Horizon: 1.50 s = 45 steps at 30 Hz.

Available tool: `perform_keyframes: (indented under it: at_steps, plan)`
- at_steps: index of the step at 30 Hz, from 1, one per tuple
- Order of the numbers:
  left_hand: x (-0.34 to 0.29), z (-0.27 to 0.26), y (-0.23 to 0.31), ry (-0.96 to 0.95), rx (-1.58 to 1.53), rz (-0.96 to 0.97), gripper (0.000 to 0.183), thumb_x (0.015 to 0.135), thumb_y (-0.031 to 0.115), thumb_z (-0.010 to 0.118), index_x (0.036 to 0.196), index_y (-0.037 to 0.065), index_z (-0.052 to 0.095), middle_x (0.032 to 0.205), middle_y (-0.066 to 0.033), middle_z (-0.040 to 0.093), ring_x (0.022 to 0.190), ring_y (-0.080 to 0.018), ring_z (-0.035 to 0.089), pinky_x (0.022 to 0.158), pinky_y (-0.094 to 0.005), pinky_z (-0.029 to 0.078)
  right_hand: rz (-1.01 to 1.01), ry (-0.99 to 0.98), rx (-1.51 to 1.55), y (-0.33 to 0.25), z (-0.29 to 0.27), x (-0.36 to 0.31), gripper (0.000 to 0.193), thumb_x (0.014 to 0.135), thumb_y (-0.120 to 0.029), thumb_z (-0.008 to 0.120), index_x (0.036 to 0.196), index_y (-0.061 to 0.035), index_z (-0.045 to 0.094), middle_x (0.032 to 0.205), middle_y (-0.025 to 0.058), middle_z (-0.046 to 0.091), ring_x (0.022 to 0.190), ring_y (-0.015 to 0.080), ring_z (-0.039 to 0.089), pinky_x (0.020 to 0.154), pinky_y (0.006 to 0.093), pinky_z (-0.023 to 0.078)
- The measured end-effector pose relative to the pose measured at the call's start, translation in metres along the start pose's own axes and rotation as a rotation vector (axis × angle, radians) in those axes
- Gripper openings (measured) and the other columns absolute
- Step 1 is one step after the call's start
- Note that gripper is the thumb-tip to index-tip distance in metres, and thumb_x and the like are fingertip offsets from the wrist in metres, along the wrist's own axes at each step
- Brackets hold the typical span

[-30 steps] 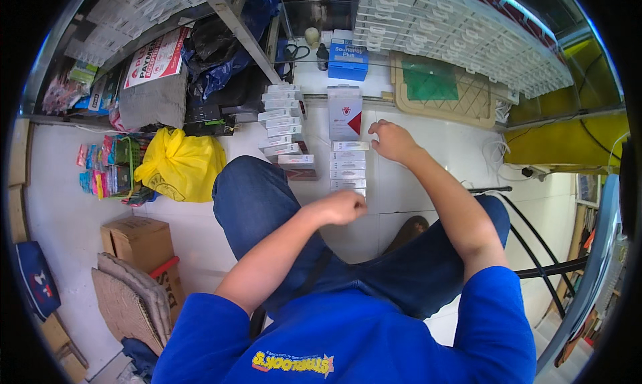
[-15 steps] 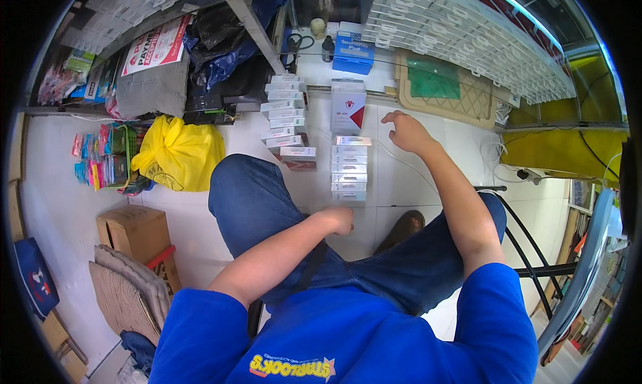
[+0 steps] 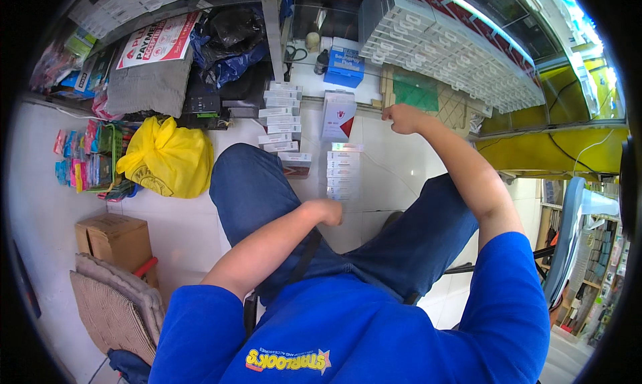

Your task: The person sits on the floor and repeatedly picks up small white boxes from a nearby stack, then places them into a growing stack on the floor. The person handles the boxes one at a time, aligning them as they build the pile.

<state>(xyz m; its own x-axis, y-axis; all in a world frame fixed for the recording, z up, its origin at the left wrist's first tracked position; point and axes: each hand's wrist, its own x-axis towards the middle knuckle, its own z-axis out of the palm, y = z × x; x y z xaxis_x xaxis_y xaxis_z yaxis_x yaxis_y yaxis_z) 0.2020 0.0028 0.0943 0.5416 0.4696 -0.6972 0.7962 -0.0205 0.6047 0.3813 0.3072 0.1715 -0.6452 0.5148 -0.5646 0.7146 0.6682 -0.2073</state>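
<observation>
My left hand (image 3: 328, 212) hovers above my lap, just short of the near end of a row of small white boxes (image 3: 343, 173) on the tiled floor. Its fingers are curled under, and whatever they may hold is hidden. Farther out, my right hand (image 3: 404, 119) is held with a finger stretched leftward and nothing visible in it. It is right of an upright white-and-red box (image 3: 339, 116), apart from it. Left of this box runs a second, staggered row of small white boxes (image 3: 281, 120), with a red-sided one at its near end.
Glass shelving holds many stacked white boxes (image 3: 441, 56) at the back right, beside a blue box (image 3: 345, 66). A yellow plastic bag (image 3: 164, 158), a green basket (image 3: 115, 150) and a cardboard carton (image 3: 117, 247) stand on the left. A chair (image 3: 568, 240) is at the right.
The view has shifted and turned a little. My left hand has moved slightly left, while my right hand has stayed near the shelf edge. The box rows look unchanged.
</observation>
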Motion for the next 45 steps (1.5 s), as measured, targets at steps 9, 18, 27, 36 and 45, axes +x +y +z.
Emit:
perform_keyframes:
  at_steps: [9, 18, 27, 36, 45]
  plan:
    - [-0.007, -0.050, -0.006, 0.099, -0.095, 0.010, 0.034, 0.091, 0.027, 0.064, 0.102, -0.002, 0.078, 0.100, -0.0246, 0.076, 0.091, -0.0388, 0.073, 0.083, -0.0485, 0.057, 0.042, 0.078, 0.362, -0.016, 0.023, -0.058, 0.045, 0.078, 0.001, 0.060, 0.122, 0.0000, 0.072, 0.120, 0.0235, 0.073, 0.117, 0.0380, 0.068, 0.101, 0.0426, 0.054]
    - [-0.044, -0.120, -0.009, 0.554, -0.321, -0.084, 0.026, 0.094, 0.021, 0.063, 0.104, 0.002, 0.077, 0.101, -0.0204, 0.076, 0.096, -0.0379, 0.072, 0.088, -0.0437, 0.055, 0.049, 0.075, 0.449, -0.023, -0.004, -0.069, 0.044, 0.076, 0.002, 0.059, 0.118, 0.0004, 0.073, 0.114, 0.0229, 0.074, 0.110, 0.0375, 0.070, 0.100, 0.0418, 0.054]
    - [-0.041, -0.143, -0.028, 0.795, -0.399, -0.170, 0.026, 0.096, 0.022, 0.064, 0.107, 0.001, 0.075, 0.097, -0.0212, 0.075, 0.093, -0.0362, 0.072, 0.084, -0.0430, 0.055, -0.077, 0.139, 0.335, -0.007, 0.041, -0.031, 0.045, 0.078, 0.007, 0.056, 0.119, 0.0011, 0.072, 0.116, 0.0237, 0.074, 0.110, 0.0370, 0.070, 0.100, 0.0421, 0.054]
    - [-0.044, -0.117, -0.033, 0.878, -0.440, -0.241, 0.027, 0.100, 0.020, 0.062, 0.110, -0.002, 0.074, 0.098, -0.0134, 0.077, 0.095, -0.0230, 0.071, 0.088, -0.0360, 0.054, -0.178, 0.145, 0.359, 0.014, 0.044, -0.004, 0.044, 0.076, 0.005, 0.058, 0.118, 0.0024, 0.073, 0.114, 0.0235, 0.074, 0.108, 0.0369, 0.071, 0.097, 0.0423, 0.055]
    - [0.016, 0.022, 0.016, 0.937, -1.398, -0.471, 0.027, 0.097, 0.026, 0.063, 0.088, 0.002, 0.072, 0.080, -0.0081, 0.072, 0.070, -0.0186, 0.068, 0.064, -0.0358, 0.051, -0.108, 0.239, 0.479, 0.020, 0.060, 0.007, 0.033, 0.081, -0.002, 0.063, 0.111, -0.0018, 0.076, 0.113, 0.0230, 0.074, 0.108, 0.0390, 0.070, 0.097, 0.0453, 0.055]
